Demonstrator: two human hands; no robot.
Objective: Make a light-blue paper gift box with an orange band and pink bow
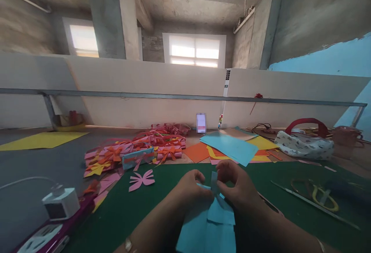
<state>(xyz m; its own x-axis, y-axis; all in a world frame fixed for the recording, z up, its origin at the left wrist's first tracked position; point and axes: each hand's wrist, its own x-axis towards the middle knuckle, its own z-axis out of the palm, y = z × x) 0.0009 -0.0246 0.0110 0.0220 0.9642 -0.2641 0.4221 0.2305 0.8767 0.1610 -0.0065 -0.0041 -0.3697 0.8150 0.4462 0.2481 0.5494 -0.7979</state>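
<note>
A folded piece of light blue paper is between my two hands, low in the middle of the head view. My left hand is closed on its upper left edge, thumb and fingers pressed to it. With thumb and forefinger bent, my right hand pinches a narrow blue strip standing up at the top of the paper. Crease lines and a loose flap show below the strip. To the left, a pink paper bow cut-out lies flat on the green mat.
Behind my left hand is a heap of pink and orange paper bows. Coloured sheets lie ahead. Scissors and a thin pointed rod lie right; a power strip with white charger sits left. A phone stands behind.
</note>
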